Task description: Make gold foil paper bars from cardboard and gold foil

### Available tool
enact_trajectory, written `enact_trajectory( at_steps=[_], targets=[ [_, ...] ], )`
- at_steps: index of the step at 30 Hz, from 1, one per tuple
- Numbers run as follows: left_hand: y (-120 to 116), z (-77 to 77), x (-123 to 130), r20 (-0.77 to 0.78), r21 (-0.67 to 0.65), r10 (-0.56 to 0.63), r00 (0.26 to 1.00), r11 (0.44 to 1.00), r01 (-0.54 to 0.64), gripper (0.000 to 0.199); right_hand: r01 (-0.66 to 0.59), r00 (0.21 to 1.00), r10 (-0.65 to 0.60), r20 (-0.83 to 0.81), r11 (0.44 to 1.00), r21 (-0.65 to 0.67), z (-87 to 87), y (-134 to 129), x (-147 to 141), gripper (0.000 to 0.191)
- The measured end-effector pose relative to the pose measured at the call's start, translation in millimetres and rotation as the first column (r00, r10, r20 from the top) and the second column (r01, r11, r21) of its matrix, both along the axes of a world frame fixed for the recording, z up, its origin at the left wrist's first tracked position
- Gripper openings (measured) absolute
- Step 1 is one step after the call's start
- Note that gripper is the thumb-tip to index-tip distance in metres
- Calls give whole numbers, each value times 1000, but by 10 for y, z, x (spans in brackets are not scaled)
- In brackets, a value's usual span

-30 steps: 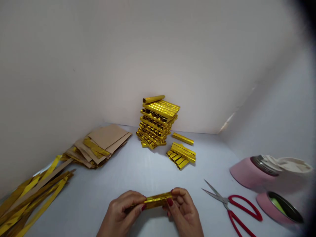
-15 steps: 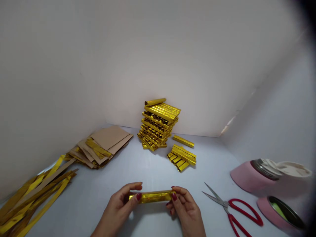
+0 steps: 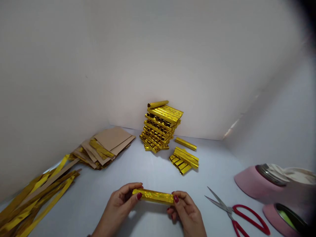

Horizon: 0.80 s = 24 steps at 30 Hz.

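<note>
The work in hand is with one single piece: the left hand (image 3: 122, 201) and the right hand (image 3: 184, 210) hold a gold foil tube (image 3: 153, 196) level between them, low in the view and above the surface; the left hand has its fingers closed narrow around one end, and the right hand pinches the other end in the same way, so neither hand is wide open; the middle of the tube stays uncovered, and it looks a little flat and shines with a crinkled foil. In front of the hands, a tall stack of foil tubes (image 3: 160, 126) stands near the back corner, laid in crossing layers, with one loose tube (image 3: 158, 104) lying on the top; just to the right of this stack are a small group of short foil tubes (image 3: 184, 160) and one more tube (image 3: 186, 144) apart from them. On the left side lies a pile of brown card squares (image 3: 108, 144) with some gold foil on it, and long gold foil strips (image 3: 41, 197) spread toward the left edge; on the right side are red-handled scissors (image 3: 237, 210) with open blades, and two pink rolls (image 3: 251, 181) (image 3: 276, 219) whose contents I cannot tell well. The pale work surface (image 3: 217, 184) meets plain white walls (image 3: 158, 49), which close the space behind and to both sides.
</note>
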<state>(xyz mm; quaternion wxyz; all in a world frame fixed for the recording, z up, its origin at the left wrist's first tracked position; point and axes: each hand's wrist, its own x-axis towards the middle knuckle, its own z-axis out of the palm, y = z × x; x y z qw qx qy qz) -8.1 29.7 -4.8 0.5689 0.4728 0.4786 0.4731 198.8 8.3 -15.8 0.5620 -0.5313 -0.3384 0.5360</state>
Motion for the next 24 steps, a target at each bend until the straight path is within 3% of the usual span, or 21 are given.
enact_trajectory(
  at_steps=[4, 17, 24],
  targets=[
    [23, 40, 6, 8, -32, 15, 1000, 999, -15, 48, 88, 996, -88, 23, 996, 32, -19, -7, -37, 45],
    [50, -15, 44, 25, 0, 35, 999, 999, -35, 51, -2, 998, -4, 60, 995, 102, -12, -20, -65, 43],
    [22, -41, 44, 18, 31, -7, 1000, 1000, 6, 52, -124, 990, 118, 83, 989, 81, 49, -13, 5, 41]
  ],
)
